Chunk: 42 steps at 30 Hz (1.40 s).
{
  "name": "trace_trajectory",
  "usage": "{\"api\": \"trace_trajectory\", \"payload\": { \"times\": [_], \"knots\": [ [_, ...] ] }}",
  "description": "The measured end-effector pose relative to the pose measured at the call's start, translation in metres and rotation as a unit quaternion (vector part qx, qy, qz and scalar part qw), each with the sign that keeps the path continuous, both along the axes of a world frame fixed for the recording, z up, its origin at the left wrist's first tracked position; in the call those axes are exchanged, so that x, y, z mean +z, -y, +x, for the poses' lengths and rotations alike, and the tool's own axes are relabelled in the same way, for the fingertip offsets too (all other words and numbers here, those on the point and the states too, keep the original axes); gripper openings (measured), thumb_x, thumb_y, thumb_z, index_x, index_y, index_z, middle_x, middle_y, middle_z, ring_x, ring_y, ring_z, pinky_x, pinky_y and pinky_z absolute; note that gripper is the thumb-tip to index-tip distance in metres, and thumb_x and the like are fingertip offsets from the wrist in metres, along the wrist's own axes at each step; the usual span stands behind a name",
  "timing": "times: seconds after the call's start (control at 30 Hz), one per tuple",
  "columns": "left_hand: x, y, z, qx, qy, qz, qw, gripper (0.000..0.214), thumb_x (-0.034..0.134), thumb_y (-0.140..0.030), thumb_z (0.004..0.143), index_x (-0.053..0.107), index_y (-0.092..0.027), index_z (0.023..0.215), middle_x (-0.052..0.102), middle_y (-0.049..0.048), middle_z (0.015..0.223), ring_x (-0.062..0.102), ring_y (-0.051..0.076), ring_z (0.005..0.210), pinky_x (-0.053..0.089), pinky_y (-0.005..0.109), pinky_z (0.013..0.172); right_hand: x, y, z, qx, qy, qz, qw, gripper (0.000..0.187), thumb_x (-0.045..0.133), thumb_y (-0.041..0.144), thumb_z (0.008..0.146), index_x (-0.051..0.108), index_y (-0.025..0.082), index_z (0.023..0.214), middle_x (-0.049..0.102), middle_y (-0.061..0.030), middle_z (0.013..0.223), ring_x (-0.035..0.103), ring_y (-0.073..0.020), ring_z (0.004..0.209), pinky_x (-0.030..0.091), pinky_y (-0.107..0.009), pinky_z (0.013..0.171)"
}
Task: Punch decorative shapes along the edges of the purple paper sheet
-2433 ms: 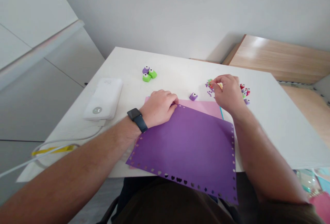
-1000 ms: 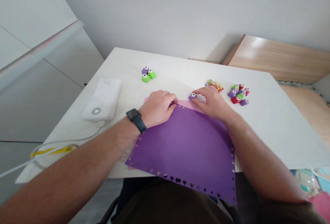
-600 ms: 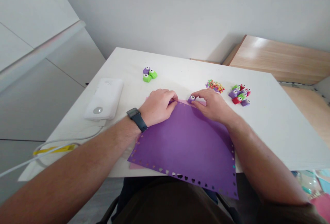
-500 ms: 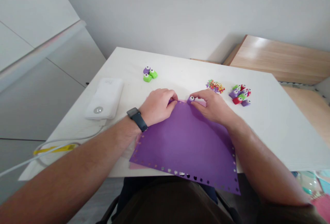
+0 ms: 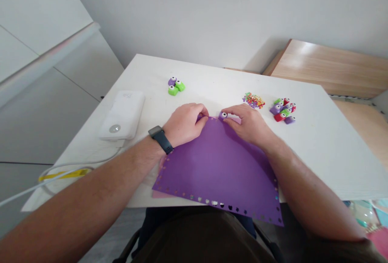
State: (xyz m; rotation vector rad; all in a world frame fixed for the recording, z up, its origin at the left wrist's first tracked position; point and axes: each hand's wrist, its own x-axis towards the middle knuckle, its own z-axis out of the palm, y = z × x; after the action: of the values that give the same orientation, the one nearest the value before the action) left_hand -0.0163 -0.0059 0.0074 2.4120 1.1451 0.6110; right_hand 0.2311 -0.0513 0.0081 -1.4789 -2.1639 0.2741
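Note:
A purple paper sheet (image 5: 218,166) with punched shapes along its edges lies on the white table (image 5: 327,146), over a pink sheet (image 5: 159,193). My left hand (image 5: 184,123), with a dark watch on the wrist, is curled and pinches the sheet's far corner. My right hand (image 5: 247,123) is closed on a small purple paper punch (image 5: 223,115) set at the sheet's far edge, close beside the left hand's fingertips.
Three small punches, purple and green (image 5: 175,85), sit at the far middle. A heap of coloured paper bits (image 5: 254,100) and a cluster of several punches (image 5: 283,110) lie right. A white device (image 5: 123,114) with a cable (image 5: 60,174) is left. A wooden surface (image 5: 333,69) stands behind.
My right hand left the heap of paper bits, took the purple punch and slid it left onto the sheet's far edge. The left hand stayed on the corner.

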Motion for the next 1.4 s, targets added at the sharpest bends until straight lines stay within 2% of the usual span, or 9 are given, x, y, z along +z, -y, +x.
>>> {"api": "trace_trajectory", "payload": {
  "times": [1.4],
  "knots": [
    [-0.0002,-0.001,0.001,0.015,-0.006,0.001,1.0,0.017,0.058,-0.029,0.096,0.073,-0.019,0.098,0.079,0.007,0.099,0.072,0.026,0.094,0.055,0.04,0.088,0.0012,0.0026,-0.0021,-0.014,-0.003,0.004,1.0,0.026,0.068,0.027,0.098,0.081,0.026,0.12,0.082,-0.007,0.115,0.074,-0.0293,0.11,0.056,-0.046,0.101]
  ]
}}
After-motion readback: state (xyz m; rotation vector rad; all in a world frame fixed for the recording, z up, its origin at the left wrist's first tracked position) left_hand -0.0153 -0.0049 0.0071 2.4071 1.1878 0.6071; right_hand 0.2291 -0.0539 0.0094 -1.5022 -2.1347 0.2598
